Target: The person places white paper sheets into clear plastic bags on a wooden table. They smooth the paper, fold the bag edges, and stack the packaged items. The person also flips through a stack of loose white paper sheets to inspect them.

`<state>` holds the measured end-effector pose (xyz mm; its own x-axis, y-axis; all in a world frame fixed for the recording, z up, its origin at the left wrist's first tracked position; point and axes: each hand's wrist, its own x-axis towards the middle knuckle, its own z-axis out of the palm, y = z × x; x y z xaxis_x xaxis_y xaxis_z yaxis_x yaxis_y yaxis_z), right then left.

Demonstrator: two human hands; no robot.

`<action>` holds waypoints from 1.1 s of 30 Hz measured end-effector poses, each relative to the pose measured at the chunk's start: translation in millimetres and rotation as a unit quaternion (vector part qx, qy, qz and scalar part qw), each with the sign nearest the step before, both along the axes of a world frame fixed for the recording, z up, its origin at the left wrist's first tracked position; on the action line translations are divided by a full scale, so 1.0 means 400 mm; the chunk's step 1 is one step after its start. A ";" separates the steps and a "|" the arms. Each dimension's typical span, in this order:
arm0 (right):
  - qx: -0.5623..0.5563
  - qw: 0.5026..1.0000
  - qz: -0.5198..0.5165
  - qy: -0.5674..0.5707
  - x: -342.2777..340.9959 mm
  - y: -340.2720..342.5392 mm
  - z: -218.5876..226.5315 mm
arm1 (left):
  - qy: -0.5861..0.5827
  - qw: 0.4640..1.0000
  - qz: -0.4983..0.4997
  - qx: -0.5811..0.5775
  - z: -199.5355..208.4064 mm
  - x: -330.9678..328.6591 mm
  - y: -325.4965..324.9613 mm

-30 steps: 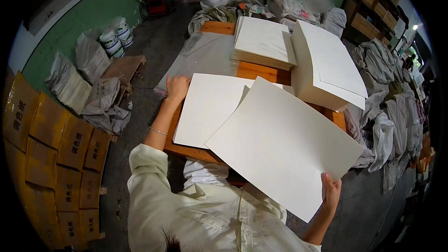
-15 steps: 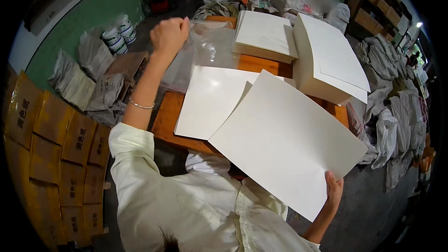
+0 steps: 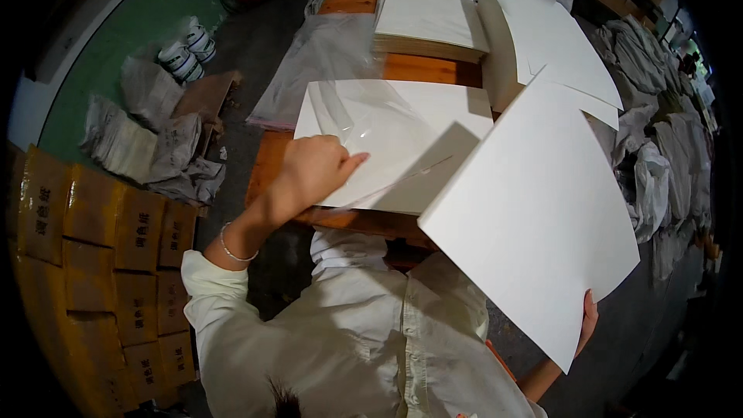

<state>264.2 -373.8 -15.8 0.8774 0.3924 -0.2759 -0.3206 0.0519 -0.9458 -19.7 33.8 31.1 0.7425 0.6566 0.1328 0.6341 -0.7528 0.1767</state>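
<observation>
My left hand (image 3: 319, 166) is closed on a clear plastic bag (image 3: 379, 112), pinching its edge. The bag trails over a white paper sheet or thin stack (image 3: 468, 101) lying near the table's front edge. My right hand (image 3: 590, 321) grips the lower right edge of a large white paper sheet or thin stack (image 3: 534, 224), its thumb on the near face and its other fingers mostly hidden behind. This paper is held tilted above the table's right front, with its upper corner overlapping the tall paper stack (image 3: 549, 39) from my viewpoint.
Flat clear plastic bags (image 3: 309, 62) lie at the left of the orange wooden table (image 3: 433, 70). Another white paper stack (image 3: 429, 15) stands at the back. Yellow-brown cartons (image 3: 97, 213) are piled on the left, white buckets (image 3: 182, 62) beyond. Grey sacks (image 3: 673, 128) crowd the right.
My left hand has come down and nearer, drawing a plastic bag over the paper on the table. My right hand has shifted rightward, and its paper is turned more steeply.
</observation>
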 end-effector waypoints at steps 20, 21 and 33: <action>-0.036 0.996 0.053 0.059 -0.055 -0.068 0.053 | 0.032 0.993 -0.111 0.022 -0.095 0.120 -0.066; -0.036 0.993 0.087 0.073 -0.035 -0.086 0.042 | 0.055 0.994 -0.098 0.005 -0.086 0.126 -0.067; -0.121 0.970 0.116 0.177 0.000 0.001 0.093 | 0.032 0.995 -0.056 0.074 -0.134 0.152 -0.075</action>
